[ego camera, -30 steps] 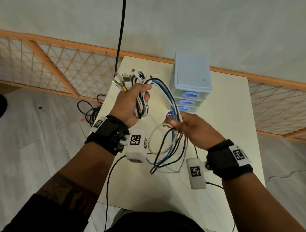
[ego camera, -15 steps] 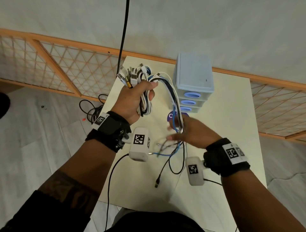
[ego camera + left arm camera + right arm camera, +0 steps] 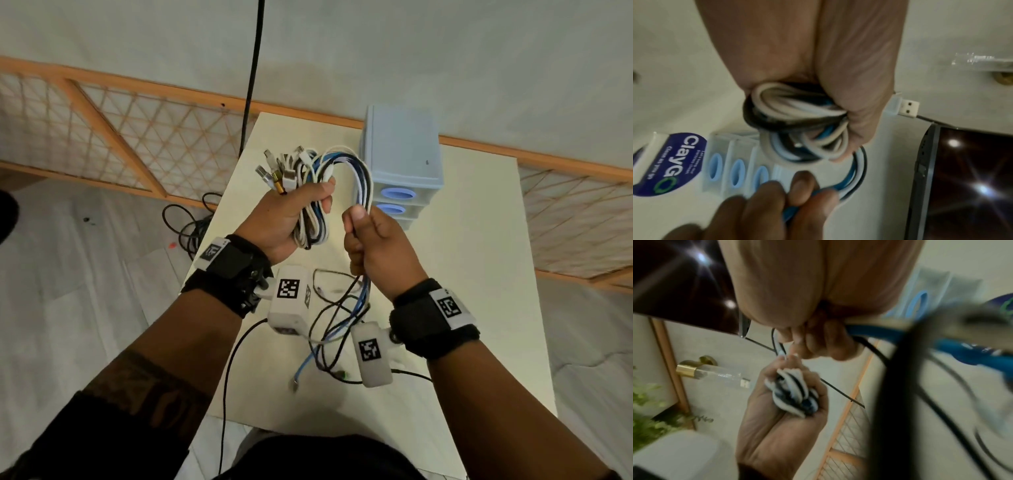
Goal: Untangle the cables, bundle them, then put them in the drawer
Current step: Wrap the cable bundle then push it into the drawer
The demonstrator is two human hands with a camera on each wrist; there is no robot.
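My left hand [image 3: 291, 216] grips a coiled bundle of white, blue and black cables [image 3: 313, 222], with several plug ends [image 3: 277, 171] sticking up past the knuckles. The same coil [image 3: 797, 126] fills that fist in the left wrist view. An arch of strands [image 3: 356, 171] runs from the bundle over to my right hand [image 3: 370, 240], which grips them just right of the left hand. Loose tails [image 3: 329, 329] hang below my right hand onto the cream table [image 3: 462, 240]. The small pale-blue drawer unit [image 3: 400, 150] stands just behind my right hand, drawers closed.
A black cord [image 3: 251, 68] hangs down the wall to the table's back-left corner. More dark cable [image 3: 188, 222] lies coiled on the floor left of the table. A wooden lattice rail [image 3: 137, 137] runs along the wall. A labelled white object [image 3: 672, 162] sits beside the drawers.
My right hand rose from low over the table, closed round the cable strands and came up beside my left hand. The loose tails lifted with it. My left hand held the bundle steady.
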